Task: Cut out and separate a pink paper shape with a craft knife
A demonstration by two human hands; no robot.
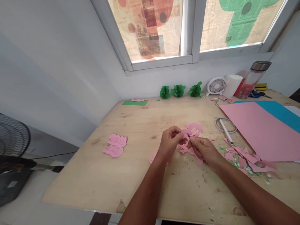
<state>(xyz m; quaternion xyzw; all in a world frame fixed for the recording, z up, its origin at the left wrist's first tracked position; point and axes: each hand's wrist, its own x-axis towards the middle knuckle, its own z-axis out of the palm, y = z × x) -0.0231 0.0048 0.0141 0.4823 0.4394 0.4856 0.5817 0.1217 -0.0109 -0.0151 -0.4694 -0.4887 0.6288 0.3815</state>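
Pink cut paper (187, 132) is held above the table between my two hands. My left hand (171, 139) pinches its left side between thumb and forefinger. Close beside it, my right hand (204, 148) is closed, thumb and fingertips pressed together at the paper's right side. A tiny dark tip shows by those fingertips, too small to name. Around and under my hands lie more pink scraps with curved cut-outs (195, 127). My left wrist partly covers another pink piece (152, 157).
A stack of scalloped pink cut-outs (115, 145) lies left. Paper scraps (252, 159), a white pen (226, 131) and pink sheets (260, 131) are right. Green paper figures (178, 90), a small fan (217, 86) and a glass bottle (253, 79) stand along the wall.
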